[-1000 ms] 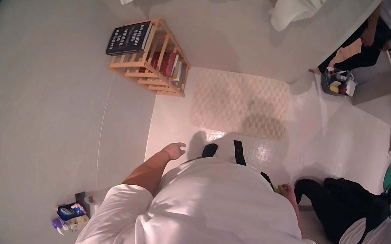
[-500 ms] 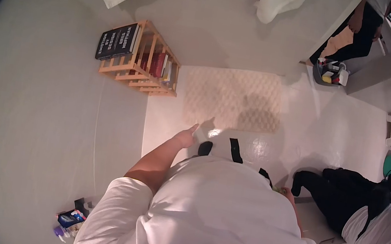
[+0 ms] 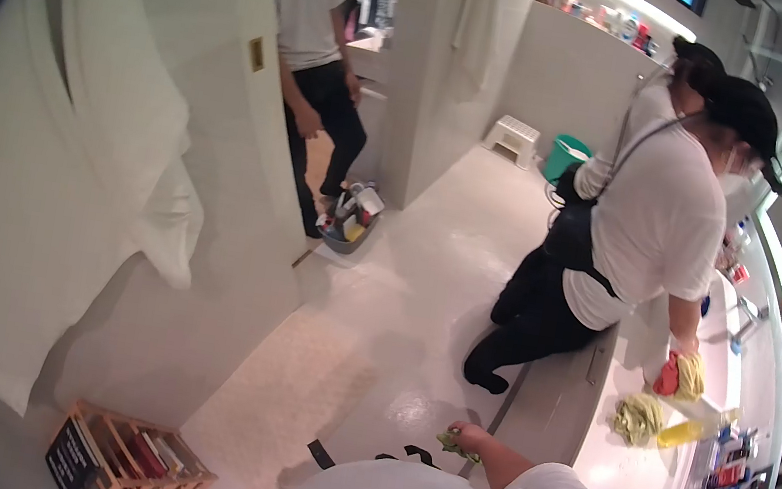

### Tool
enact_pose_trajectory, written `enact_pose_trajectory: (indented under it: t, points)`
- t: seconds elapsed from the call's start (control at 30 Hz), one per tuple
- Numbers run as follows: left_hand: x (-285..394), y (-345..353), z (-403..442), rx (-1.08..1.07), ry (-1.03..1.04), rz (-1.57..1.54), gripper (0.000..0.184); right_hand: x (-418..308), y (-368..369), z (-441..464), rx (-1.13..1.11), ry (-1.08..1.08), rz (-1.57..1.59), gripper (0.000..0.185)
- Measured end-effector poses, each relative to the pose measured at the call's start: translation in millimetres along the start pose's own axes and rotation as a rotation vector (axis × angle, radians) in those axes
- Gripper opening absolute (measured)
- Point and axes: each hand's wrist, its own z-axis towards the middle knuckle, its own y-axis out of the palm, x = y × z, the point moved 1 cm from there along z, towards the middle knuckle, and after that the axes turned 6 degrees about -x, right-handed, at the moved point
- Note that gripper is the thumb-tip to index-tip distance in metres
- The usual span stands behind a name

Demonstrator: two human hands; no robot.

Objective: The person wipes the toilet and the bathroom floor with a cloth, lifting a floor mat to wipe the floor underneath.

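Low in the view, my right hand (image 3: 468, 436) is closed on a small green cloth (image 3: 454, 446), beside the vanity's front and above the floor. My left hand is out of sight; only a sliver of skin shows at the bottom edge. A cream textured mat (image 3: 272, 399) lies on the floor to the left of my right hand. On the vanity counter (image 3: 624, 477) to the right, a crumpled yellow-green cloth (image 3: 638, 420) lies beside a yellow bottle (image 3: 681, 434).
A co-worker (image 3: 658, 214) leans over the sink, a hand on red and yellow cloths (image 3: 681, 375). Another person (image 3: 315, 41) stands in the doorway near a grey caddy (image 3: 354, 224). A wooden book rack (image 3: 145, 471), white stool (image 3: 513, 140) and green bucket (image 3: 566, 159) stand on the floor.
The view has swung up and to the right, bringing the counter, mirror and both people into fuller view. My left hand, pointing over the floor before, has left the view.
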Motion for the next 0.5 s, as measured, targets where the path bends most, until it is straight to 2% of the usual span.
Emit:
enact_pose_trajectory:
  t: [0.13,0.23,0.27,0.3,0.37,0.43,0.5]
  points:
    - [-22.8,-22.7,15.4,-0.011,0.081,-0.089,0.035,31.6,17.8,-25.3,0.048,0.086,0.055,0.040]
    - [-18.0,-37.8,30.9,0.075,0.265,-0.206,0.033,90.8,40.0,-15.4,0.063,0.096,-0.135,0.042]
    - [22.5,-45.1,8.4,0.157,0.325,-0.200,0.031,104.9,47.2,-15.4,0.076,0.091,-0.127,0.043]
    - [93.6,-54.8,-42.7,0.240,0.383,-0.189,0.029,116.0,52.5,-16.3,0.087,0.086,-0.123,0.043]
    - [194.9,-74.6,-119.5,0.348,0.660,-0.249,0.024,131.5,62.9,-13.5,0.089,0.072,-0.120,0.044]
    - [275.5,-92.6,-214.0,0.582,1.057,0.009,0.018,142.5,67.8,-9.0,0.071,0.059,-0.120,0.044]
    - [322.1,-103.7,-307.3,0.700,1.540,0.256,0.014,123.4,63.8,-25.0,0.097,0.075,-0.067,0.044]
